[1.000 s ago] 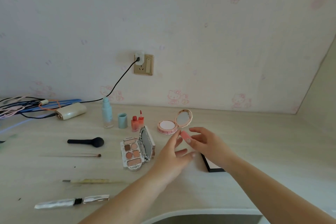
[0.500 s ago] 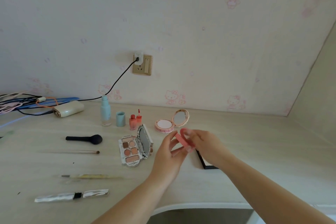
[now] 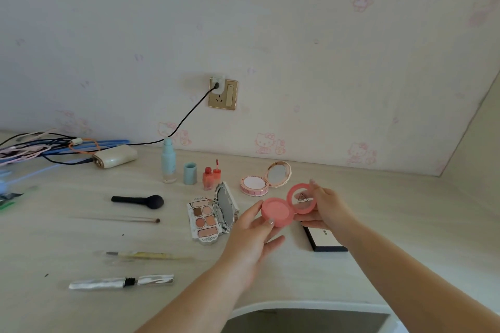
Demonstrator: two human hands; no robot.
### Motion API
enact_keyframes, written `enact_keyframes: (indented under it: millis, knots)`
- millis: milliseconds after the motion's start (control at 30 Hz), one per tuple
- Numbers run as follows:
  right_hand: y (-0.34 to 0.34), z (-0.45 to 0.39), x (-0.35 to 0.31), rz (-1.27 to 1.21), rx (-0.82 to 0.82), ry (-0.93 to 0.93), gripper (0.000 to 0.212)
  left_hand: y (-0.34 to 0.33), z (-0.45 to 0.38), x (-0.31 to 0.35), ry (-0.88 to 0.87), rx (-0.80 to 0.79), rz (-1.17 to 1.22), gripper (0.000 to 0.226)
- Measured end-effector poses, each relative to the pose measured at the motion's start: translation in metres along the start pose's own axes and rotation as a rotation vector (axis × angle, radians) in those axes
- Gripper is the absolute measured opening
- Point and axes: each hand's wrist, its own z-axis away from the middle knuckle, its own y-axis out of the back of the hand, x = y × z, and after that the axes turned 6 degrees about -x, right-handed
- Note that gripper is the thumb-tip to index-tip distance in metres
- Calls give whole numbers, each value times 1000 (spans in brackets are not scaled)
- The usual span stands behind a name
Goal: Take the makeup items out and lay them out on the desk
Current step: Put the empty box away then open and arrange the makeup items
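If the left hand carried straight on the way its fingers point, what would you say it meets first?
The left hand grips the open pink compact and points up toward the wall. Straight on, it would probably meet the round cushion case on the desk first, though depth is hard to judge.

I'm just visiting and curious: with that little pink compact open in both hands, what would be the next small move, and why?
Probably lowering the open pink compact onto the bare desk near the cushion compact. The left hand holds its base and the right hand its lid, above the surface, while the eyeshadow palette and the cushion compact already lie open on the desk.
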Motion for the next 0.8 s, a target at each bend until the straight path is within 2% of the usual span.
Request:
enact_keyframes:
  millis: [100,233,300,400,433,500,633,800]
  knots:
    - [-6,-6,2,75,14,23,47,1,5,-1,5,74,-141,59]
    - [-16,-16,0,190,38,20,45,1,14,3,9,64,-307,82]
    - [-21,-21,-1,220,27,10,44,0,16,5,33,47,-325,81]
    - [-26,-25,-1,250,-1,-29,42,1,16,8,33,56,-362,45]
    - [-28,-27,0,256,-9,-44,42,1,16,9,31,60,-373,46]
    - [-29,-29,1,262,-13,-70,40,3,14,8,51,93,-379,66]
    - [-27,-34,4,273,-13,-105,39,2,14,10,53,90,-371,82]
    - [-25,-37,5,343,-21,-98,37,3,11,7,62,102,-343,86]
